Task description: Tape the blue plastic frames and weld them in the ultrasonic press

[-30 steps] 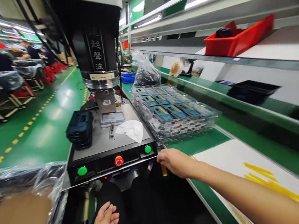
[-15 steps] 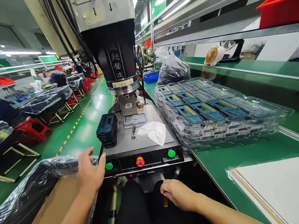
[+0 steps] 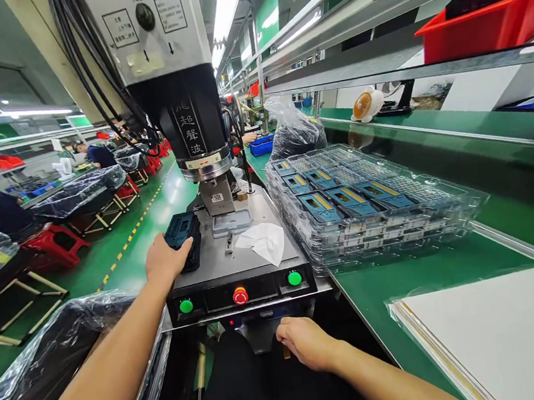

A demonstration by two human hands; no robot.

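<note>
My left hand is at the left side of the machine's base plate, its thumb and fingers closed around the top dark blue plastic frame. Under that frame is a stack of similar frames, partly hidden by the hand. Low over my lap, my right hand is closed, and a small amber strip sticks out below its fingers. An ultrasonic welding machine stands in front of me, its metal horn above a clear shallow fixture.
A white cloth lies on the base plate. Green buttons flank a red emergency stop on the front panel. Stacked clear trays with blue frames sit right, behind white sheets. A plastic-lined box stands left.
My left hand has moved forward from above the lined box to the stack and closed on its top frame. My right hand stays over my lap. The view has shifted slightly.
</note>
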